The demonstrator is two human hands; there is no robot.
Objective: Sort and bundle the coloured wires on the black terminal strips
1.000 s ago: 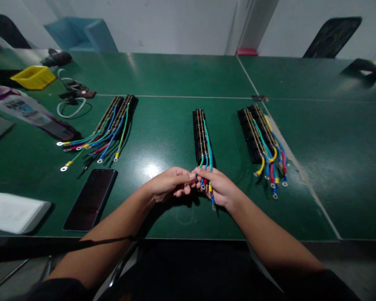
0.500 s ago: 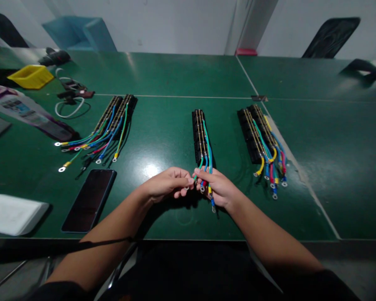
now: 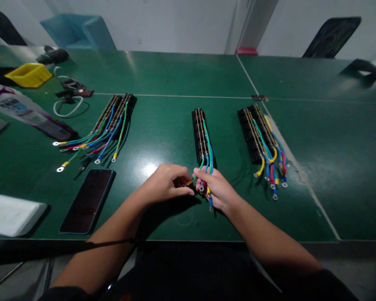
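Observation:
A black terminal block [image 3: 200, 133] with brass strips lies in front of me, its coloured wires hanging toward me and ending in ring terminals. My right hand [image 3: 217, 188] is closed round these wires [image 3: 207, 165], its thumb across them just below the block. To the left of it, my left hand [image 3: 171, 182] has thumb and fingers apart around the yellow-sleeved ring terminal [image 3: 189, 183] of a green wire. Whether a hidden finger touches that terminal I cannot make out. More ring terminals, with red, yellow and blue sleeves, hang below my right hand.
Two wired blocks [image 3: 113, 113] lie at left, two more [image 3: 257, 133] at right. A phone [image 3: 88, 200], a white box [image 3: 15, 215], a plastic bottle-like pack [image 3: 28, 110], a yellow bin [image 3: 29, 75] and a cable [image 3: 69, 106] are on the green table [image 3: 163, 125].
My left thumb and fingers have spread from a pinch, and the green wire's yellow-sleeved terminal now shows between them. My right hand keeps its grip on the wires.

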